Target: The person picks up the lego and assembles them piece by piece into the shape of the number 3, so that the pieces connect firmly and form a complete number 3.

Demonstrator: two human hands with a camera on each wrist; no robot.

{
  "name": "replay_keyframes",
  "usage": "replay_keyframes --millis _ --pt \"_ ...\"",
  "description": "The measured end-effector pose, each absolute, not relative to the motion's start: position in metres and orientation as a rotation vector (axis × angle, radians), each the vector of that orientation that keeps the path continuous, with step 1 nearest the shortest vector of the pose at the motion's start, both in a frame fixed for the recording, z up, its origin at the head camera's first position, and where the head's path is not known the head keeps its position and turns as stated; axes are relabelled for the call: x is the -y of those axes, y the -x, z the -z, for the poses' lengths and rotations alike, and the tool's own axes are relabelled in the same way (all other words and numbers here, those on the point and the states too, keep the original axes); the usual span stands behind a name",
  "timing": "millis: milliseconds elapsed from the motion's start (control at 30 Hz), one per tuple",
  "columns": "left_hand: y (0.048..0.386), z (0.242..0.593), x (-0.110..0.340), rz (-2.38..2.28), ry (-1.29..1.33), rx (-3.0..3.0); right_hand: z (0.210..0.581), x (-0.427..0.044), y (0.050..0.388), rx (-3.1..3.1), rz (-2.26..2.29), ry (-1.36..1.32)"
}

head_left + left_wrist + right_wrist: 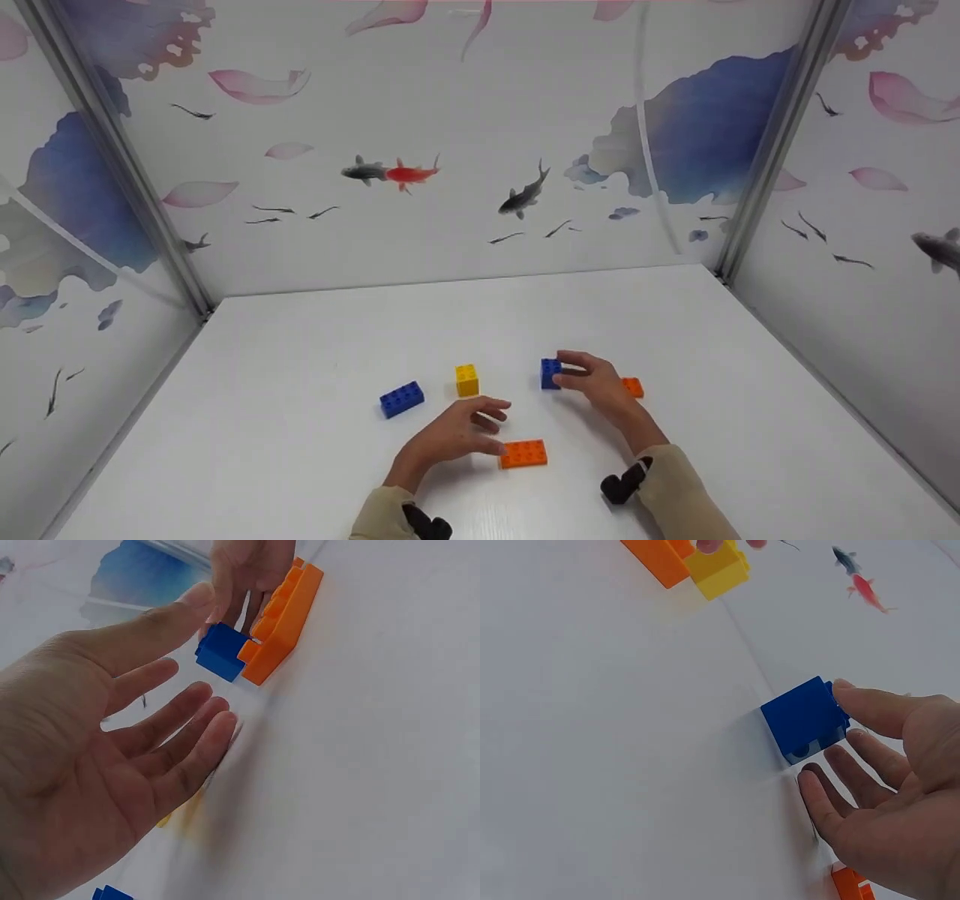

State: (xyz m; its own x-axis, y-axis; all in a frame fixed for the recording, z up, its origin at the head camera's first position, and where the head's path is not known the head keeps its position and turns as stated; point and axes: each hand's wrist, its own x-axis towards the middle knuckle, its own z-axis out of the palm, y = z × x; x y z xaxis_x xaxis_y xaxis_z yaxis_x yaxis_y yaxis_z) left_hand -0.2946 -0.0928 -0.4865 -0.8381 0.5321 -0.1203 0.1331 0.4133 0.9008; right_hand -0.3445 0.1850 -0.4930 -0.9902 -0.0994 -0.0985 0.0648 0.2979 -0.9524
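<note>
In the head view my right hand point(592, 382) is at the right side of a small blue brick point(551, 373), thumb and fingers spread beside it. The right wrist view shows its thumb tip at the studs of that blue brick point(806, 720); whether it touches cannot be told. My left hand point(461, 430) hovers with parted fingers and holds nothing. Its thumb tip overlaps the left end of a long orange brick point(525, 454) in the head view, but the left wrist view shows the thumb apart from that orange brick point(281, 626).
Beyond the left hand are a yellow brick point(466, 380) and a longer blue brick point(402, 399). Another orange brick point(634, 387) lies partly hidden behind the right hand. Patterned walls point(465, 247) enclose the white table point(247, 450) at the back and sides.
</note>
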Motion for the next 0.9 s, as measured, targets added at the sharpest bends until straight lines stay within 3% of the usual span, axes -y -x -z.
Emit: replay_keyframes --millis 567,900 --pt "0.288 0.487 0.079 -1.18 -0.513 -2.403 0.493 -0.172 0.345 -2.488 1.774 -0.066" --pt "0.287 0.487 0.079 -1.179 -0.47 -2.394 0.464 -0.17 0.336 -2.541 1.763 0.056"
